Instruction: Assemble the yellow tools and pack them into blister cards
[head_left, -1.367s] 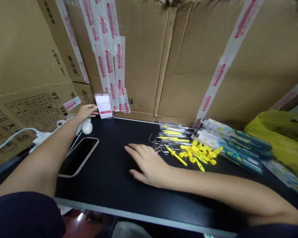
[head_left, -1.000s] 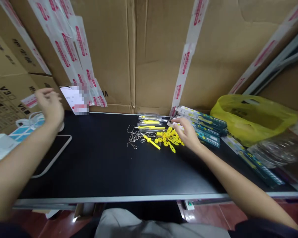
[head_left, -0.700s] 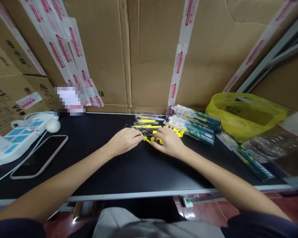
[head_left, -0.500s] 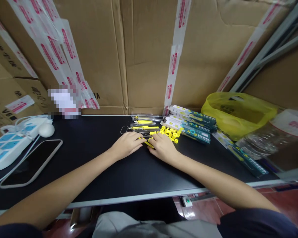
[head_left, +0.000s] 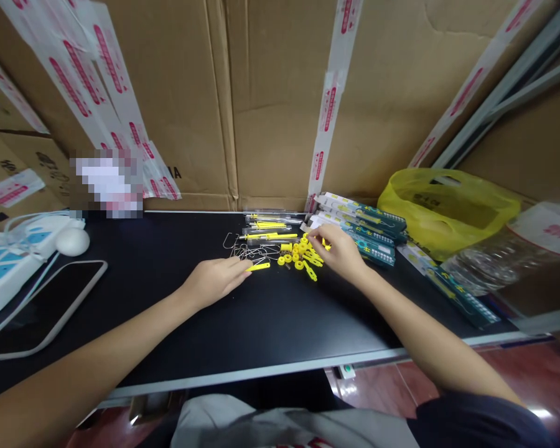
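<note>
My left hand [head_left: 217, 281] is closed around a narrow yellow plastic strip [head_left: 260, 267], whose end with a small hole sticks out to the right. Bent metal wire hooks [head_left: 256, 252] lie just beyond its fingertips. Over the right part of a pile of small yellow plastic rings and tabs [head_left: 299, 254] is my right hand [head_left: 340, 249], thumb and fingertips drawn together. Whatever may be between those fingers is too small to make out. Behind the hooks lie clear tubes with yellow strips inside [head_left: 270, 226].
Printed green-and-white boxes [head_left: 373, 239] are stacked right of the pile, beside a yellow plastic bag [head_left: 448, 214] and a clear plastic bottle [head_left: 480, 267]. A phone [head_left: 42, 311] and a power strip [head_left: 4, 261] occupy the left. Tall cardboard [head_left: 275, 124] stands behind the black table [head_left: 261, 336].
My hands have moved apart: the left slid leftward with the yellow strip, the right went back to the right over the yellow parts. The view has shifted slightly.
</note>
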`<state>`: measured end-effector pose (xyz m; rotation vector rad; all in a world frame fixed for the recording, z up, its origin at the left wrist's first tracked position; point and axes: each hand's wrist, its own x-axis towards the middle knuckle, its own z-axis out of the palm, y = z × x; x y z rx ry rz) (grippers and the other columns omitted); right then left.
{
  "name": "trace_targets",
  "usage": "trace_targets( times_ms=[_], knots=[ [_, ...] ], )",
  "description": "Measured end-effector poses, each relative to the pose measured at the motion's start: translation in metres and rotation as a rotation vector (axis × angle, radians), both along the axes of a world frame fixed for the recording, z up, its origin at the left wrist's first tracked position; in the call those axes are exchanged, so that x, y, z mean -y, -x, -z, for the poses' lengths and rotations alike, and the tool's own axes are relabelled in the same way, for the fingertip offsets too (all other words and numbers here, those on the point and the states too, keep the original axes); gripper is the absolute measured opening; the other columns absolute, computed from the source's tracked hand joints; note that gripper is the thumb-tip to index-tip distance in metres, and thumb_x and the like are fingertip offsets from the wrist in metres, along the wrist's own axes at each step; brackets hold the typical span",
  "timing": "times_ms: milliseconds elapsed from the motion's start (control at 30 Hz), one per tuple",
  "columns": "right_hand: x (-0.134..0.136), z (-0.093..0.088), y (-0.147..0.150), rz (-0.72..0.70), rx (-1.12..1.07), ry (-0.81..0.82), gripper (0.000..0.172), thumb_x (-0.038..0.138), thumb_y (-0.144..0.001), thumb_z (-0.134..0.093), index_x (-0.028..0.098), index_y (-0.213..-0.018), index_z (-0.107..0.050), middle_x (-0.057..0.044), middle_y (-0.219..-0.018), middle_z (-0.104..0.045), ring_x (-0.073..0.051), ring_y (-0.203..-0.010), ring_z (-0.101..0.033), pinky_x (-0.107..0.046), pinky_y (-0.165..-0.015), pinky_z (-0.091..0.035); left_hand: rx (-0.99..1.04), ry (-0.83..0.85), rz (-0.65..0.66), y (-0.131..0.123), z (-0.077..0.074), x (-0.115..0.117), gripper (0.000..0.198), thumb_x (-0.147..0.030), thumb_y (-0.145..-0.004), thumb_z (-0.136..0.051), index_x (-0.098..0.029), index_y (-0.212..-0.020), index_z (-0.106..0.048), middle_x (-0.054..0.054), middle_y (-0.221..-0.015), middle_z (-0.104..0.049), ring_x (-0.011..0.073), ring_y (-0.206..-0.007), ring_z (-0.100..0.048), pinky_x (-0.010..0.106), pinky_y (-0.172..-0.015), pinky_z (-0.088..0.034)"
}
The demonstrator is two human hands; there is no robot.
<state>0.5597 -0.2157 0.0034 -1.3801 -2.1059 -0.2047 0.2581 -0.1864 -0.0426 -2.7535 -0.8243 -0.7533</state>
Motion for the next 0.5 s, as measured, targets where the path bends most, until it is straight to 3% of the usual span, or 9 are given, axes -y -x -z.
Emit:
trace_targets(
  times_ms=[100, 233, 500],
  knots=[
    [-0.008, 0.011, -0.001, -0.099, 0.135, 0.121, 0.016, 0.027, -0.09, -0.052, 0.02, -0.089, -0.066, -0.006, -0.083, -0.062, -0.02, -0.082, -0.057, -0.032, -0.074, -0.045, 0.022, 0.152, -0.008, -0.002, 0.001, 0.002, 0.029, -0.036, -0.097, -0.04, -0.023, -0.106, -0.064, 0.0, -0.09, -0.073, 0.0131, -0.074, -0.069, 0.02, -0.061, -0.046],
    [-0.008, 0.024, 0.014, -0.165, 0.262, 0.182, 0.024, 0.03, -0.091, -0.054, 0.02, -0.109, -0.067, -0.008, -0.093, -0.06, -0.021, -0.086, -0.056, -0.033, -0.076, -0.045, 0.039, 0.267, 0.018, -0.008, -0.004, 0.008, 0.029, -0.035, -0.097, -0.04, -0.022, -0.103, -0.064, 0.0, -0.09, -0.073, 0.0134, -0.074, -0.069, 0.022, -0.065, -0.048],
    [-0.011, 0.025, 0.028, -0.073, 0.379, 0.162, 0.023, 0.022, -0.089, -0.051, 0.017, -0.107, -0.066, -0.009, -0.093, -0.059, -0.021, -0.085, -0.054, -0.032, -0.074, -0.042, 0.1, 0.349, 0.082, -0.009, -0.007, 0.01, 0.023, -0.029, -0.096, -0.043, -0.021, -0.104, -0.063, 0.003, -0.099, -0.065, 0.0135, -0.086, -0.064, 0.024, -0.074, -0.049]
  ],
)
